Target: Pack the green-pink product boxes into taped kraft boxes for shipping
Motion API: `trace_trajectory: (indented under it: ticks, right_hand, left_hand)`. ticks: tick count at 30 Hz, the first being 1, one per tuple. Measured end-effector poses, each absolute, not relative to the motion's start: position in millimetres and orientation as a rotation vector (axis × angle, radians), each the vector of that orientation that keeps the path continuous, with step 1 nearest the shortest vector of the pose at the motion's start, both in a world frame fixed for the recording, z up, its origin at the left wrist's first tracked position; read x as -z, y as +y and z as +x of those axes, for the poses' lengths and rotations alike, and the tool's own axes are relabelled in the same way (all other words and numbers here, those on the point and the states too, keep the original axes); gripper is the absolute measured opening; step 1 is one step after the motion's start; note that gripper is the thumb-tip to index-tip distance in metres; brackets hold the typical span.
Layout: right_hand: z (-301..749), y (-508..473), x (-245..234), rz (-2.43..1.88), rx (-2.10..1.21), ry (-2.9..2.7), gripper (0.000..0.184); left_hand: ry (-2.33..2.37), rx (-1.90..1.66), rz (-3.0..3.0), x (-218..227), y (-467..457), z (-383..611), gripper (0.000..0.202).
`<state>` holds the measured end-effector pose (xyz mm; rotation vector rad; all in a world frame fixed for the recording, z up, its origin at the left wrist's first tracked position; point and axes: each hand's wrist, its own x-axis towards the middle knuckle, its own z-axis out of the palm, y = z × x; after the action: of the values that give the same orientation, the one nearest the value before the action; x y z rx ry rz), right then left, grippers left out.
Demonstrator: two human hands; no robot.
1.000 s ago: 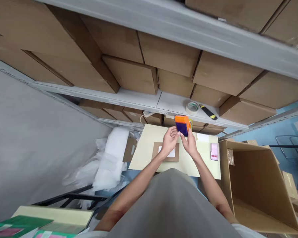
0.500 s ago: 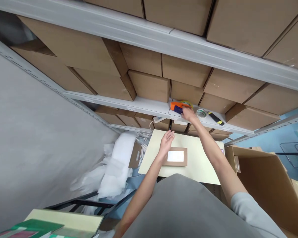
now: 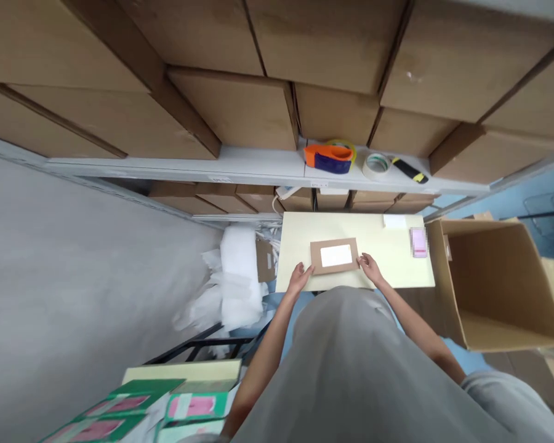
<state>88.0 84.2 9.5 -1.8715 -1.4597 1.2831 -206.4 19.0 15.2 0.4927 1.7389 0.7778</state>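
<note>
A flat brown cardboard box [image 3: 317,260] with a white label [image 3: 336,255] lies slightly turned on the pale yellow tabletop [image 3: 295,237]. At its lower left corner is my left hand [image 3: 299,279], thumb tip touching the box and fingers apart from it. Curled fingers of my right hand [image 3: 370,268] pinch the box's right edge. On the shelf above the table rests an orange and dark blue tape dispenser [image 3: 329,159], no hand on it.
Beside the dispenser are a tape roll [image 3: 376,165] and a black-yellow cutter [image 3: 410,170]. A pink phone-like item [image 3: 418,242] lies on the table's right. A large open carton [image 3: 498,283] stands at right, white foam wrap [image 3: 240,277] at left. Cardboard boxes [image 3: 233,111] fill the shelves.
My right hand has let go of the tape dispenser, left it on the shelf and come down to the box's right edge. My left hand has lowered to the box's corner. The view has tilted down.
</note>
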Motion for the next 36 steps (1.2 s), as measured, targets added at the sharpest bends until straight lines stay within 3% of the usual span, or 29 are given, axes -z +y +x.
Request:
trace_trajectory:
  ticks: [4,11,16,22,26,32,36]
  right_hand:
    - [85.7,64.3,-2.5,-1.817,-1.433,-1.306,0.051]
    - [146.0,46.7,-30.3,-1.944,-1.139,-1.13,0.071]
    - [195.2,10.3,-42.6,-2.184,-0.957,-1.063,0.051]
    - [224.8,20.7,-37.9,-2.436,-1.014,-1.262,0.026]
    - [246.2,46.9,-29.6,-2.356,-1.209,-1.342,0.017]
    - [292.2,87.1,-17.6,-1.98,-1.433,-1.65,0.023]
    - [318.1,111.7,5.6,-1.667,-1.446,-1.911,0.03]
  left_hand:
    - [1.64,-0.646,0.632,-9.7,23.9,-190.6,0.045]
    - [1.54,-0.61,1.053,-24.7,62.4,-162.3,0.062]
    - [1.53,-0.43,1.161,-26.4,72.6,-106.4,0.044]
    - [1.699,-0.165,1.313,-29.0,75.1,-58.3,0.03]
    - [1.855,-0.191,1.203,-21.8,90.1,-45.0,0.024]
    - [1.992,-0.54,0.928,-11.5,87.4,-17.8,0.027]
    - [2.192,-0.503,0.845,3.5,73.8,17.9,0.03]
